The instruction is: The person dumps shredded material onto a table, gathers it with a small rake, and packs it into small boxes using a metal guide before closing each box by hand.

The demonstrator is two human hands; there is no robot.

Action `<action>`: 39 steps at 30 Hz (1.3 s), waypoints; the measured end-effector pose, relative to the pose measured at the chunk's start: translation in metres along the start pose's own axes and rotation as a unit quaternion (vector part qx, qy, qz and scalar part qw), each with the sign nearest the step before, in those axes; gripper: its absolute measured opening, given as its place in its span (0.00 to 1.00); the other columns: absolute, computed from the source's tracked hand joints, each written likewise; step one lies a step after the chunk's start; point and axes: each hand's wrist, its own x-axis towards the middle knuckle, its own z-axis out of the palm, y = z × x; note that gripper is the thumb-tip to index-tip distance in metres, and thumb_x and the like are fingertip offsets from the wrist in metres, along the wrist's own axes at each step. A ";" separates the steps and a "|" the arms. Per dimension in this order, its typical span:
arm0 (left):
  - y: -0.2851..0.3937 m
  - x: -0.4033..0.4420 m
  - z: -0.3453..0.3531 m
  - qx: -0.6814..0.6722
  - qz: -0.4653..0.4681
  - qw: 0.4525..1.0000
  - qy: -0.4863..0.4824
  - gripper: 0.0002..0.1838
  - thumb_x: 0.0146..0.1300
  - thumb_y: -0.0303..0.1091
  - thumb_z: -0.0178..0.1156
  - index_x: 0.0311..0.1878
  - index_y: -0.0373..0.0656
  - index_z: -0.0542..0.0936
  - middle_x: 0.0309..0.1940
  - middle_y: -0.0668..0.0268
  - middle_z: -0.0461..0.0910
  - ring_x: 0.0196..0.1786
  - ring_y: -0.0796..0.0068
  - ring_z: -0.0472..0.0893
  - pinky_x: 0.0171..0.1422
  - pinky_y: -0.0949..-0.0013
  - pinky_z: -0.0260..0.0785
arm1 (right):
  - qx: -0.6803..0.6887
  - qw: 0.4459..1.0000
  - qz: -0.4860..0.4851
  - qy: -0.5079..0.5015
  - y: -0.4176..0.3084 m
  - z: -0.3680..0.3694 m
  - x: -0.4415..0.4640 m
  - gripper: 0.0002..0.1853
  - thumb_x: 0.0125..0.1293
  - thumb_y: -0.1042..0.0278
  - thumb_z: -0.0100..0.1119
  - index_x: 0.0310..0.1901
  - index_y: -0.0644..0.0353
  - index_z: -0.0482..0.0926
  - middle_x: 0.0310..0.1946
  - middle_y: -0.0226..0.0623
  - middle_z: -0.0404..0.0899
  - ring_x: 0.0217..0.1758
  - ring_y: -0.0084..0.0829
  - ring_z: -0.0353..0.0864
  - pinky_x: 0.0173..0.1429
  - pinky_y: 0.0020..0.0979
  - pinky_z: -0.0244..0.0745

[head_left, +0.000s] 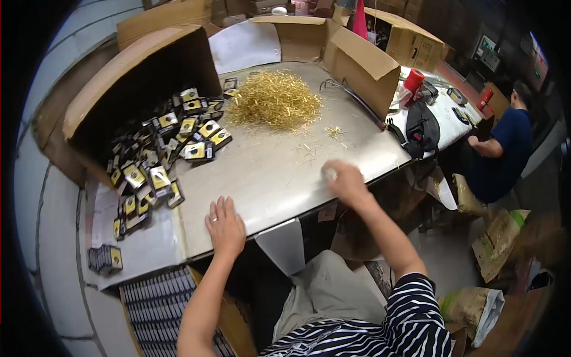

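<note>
My left hand [226, 227] lies flat on the metal tabletop [256, 196] near its front edge, fingers stretched out, a ring on one finger. My right hand [346, 182] is curled over the table to the right and somewhat blurred; a pale bit shows at its fingers, too unclear to name. Beyond both hands rises a heap of thin golden pin-like pieces [273, 100], with a few strays [335, 132] scattered between it and my right hand. Left of the heap lies a jumble of small black-and-yellow boxes [196, 151].
Cardboard walls [360, 59] edge the table's back. A short row of small boxes [105, 259] stands at the left corner, above a carton of packed boxes [160, 303]. A black bag [422, 128] lies on the right table, where a person [505, 143] sits.
</note>
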 end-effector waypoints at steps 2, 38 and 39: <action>0.002 0.004 -0.003 0.006 0.010 0.999 -0.039 0.29 0.65 0.35 0.47 0.69 0.39 0.58 0.71 0.52 0.53 0.75 0.50 0.49 0.74 0.44 0.42 | -0.060 0.980 -0.032 0.189 0.068 0.016 0.053 0.09 0.54 0.66 0.60 0.38 0.54 0.80 0.35 0.42 0.80 0.40 0.46 0.79 0.45 0.44 0.75; -0.021 0.287 -0.070 -0.320 -0.013 0.947 0.036 0.21 0.56 0.20 0.52 0.56 0.33 0.73 0.57 0.46 0.70 0.63 0.47 0.69 0.67 0.58 0.60 | -0.001 0.976 0.184 -0.116 0.100 -0.002 0.138 0.15 0.56 0.74 0.59 0.45 0.58 0.68 0.33 0.52 0.79 0.35 0.56 0.79 0.37 0.50 0.73; -0.017 0.332 -0.053 -0.315 0.003 0.949 0.012 0.24 0.56 0.22 0.55 0.59 0.34 0.70 0.59 0.46 0.68 0.64 0.46 0.67 0.69 0.57 0.59 | 0.002 0.977 0.186 -0.108 0.105 0.000 0.140 0.16 0.56 0.75 0.59 0.45 0.58 0.68 0.33 0.52 0.79 0.35 0.56 0.79 0.37 0.49 0.73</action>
